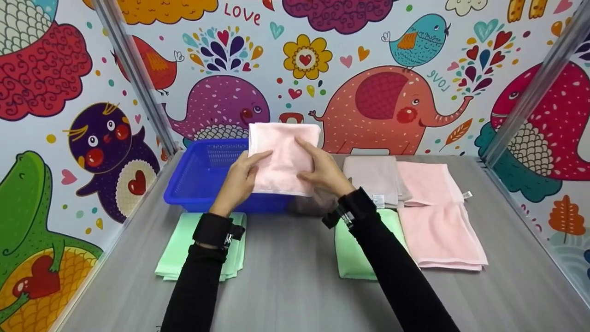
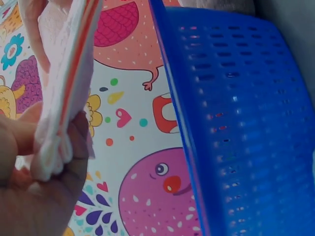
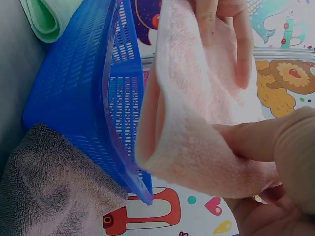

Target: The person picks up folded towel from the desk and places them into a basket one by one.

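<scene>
A folded pink towel (image 1: 283, 161) is held up in front of the blue basket (image 1: 184, 201), its layered edges showing in both wrist views. My left hand (image 1: 238, 182) grips its left side, thumb on the near face and fingers behind. On the right side my right hand (image 1: 326, 170) holds it between thumb and fingers. The left wrist view shows the stacked folds of the towel (image 2: 69, 83) pinched by the left hand (image 2: 44, 196). Up close in the right wrist view, the right thumb presses the towel (image 3: 192, 142).
A green folded towel (image 1: 175, 249) lies front left. Right of centre are another green towel (image 1: 355, 258), a grey-beige towel (image 1: 368, 177) and pink towels (image 1: 442, 235). A dark grey towel (image 3: 54, 187) lies against the basket. Patterned walls and metal posts (image 1: 133, 74) border the table.
</scene>
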`<state>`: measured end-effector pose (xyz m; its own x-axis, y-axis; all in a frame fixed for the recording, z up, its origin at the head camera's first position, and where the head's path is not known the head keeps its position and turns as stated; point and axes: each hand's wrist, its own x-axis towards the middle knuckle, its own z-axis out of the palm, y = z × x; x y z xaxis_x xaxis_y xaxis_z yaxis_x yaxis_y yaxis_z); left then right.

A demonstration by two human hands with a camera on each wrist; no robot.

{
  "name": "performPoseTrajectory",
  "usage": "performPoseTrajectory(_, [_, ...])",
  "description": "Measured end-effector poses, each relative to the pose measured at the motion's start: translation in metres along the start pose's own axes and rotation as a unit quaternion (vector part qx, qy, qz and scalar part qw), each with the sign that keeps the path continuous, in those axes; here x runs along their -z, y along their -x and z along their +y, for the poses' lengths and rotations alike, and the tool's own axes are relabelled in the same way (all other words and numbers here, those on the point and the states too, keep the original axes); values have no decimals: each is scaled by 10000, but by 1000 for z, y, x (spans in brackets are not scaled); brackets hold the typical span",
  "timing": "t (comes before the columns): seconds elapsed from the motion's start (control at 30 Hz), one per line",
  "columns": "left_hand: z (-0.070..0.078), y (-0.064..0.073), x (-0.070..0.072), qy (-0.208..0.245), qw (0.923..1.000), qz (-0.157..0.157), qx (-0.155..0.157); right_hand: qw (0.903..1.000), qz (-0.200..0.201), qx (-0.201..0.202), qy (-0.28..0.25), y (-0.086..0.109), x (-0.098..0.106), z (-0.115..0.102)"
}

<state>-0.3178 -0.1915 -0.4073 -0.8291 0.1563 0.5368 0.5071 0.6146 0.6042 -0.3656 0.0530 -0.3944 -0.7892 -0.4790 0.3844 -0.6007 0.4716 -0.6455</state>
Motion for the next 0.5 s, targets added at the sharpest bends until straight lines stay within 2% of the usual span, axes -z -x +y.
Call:
performPoseTrajectory(0.13, [-9,-4,1,37,10000,-6,34,9999,11,-12,119,-10,-6,6])
performPoseTrajectory(0.37, [-23,-8,2,-63,9984,-396,405,9996,38,-7,271,-25,-19,12])
performPoseTrajectory(0.5, [-30,-9,3,-172,9970,-512,552,9996,-124,-124,211,-29,-30,15])
